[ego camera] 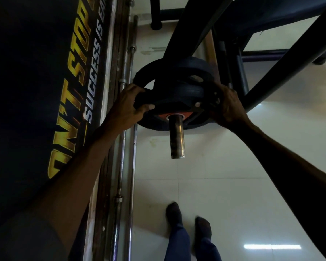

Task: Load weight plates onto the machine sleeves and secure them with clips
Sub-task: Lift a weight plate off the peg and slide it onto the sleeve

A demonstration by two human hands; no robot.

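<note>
Hands gripping opposite edges of black round rubber weight plate (177,102): left hand (129,104) curled around left rim, right hand (227,106) clutching right rim. Sitting on steel machine sleeve (177,136), against other plates, above pale tiled floor (224,166).

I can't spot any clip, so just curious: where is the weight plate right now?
In the head view, the weight plate sits on the metal sleeve at centre frame, gripped by the left hand and right hand on opposite edges.

Steel barbells (127,166) lie along the floor's (215,185) left edge, beside a dark lettered banner (45,91), perhaps wall-mounted.
</note>
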